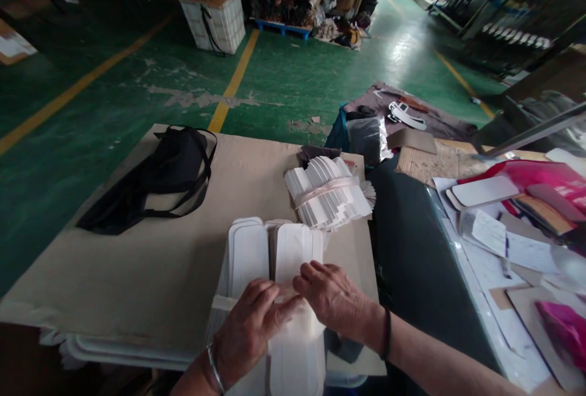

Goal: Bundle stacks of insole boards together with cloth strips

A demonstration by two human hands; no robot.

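Cardboard tabletop (151,274) bears white insole stacks (270,255), their near ends hidden under both hands; left hand (249,329) and right hand (332,298) press flat, fingers spread.

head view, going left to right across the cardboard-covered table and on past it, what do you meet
black fabric bag with straps → white flat oblong pieces stacked under the hands → fanned bundle of white cut pieces tied with a pale band → white rounded oblong board → glossy pink sheet

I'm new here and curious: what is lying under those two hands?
Under the left hand and right hand lie stacks of flat white rounded insole-shaped pieces on the tan cardboard-covered table. Anything beneath the stacks is covered.
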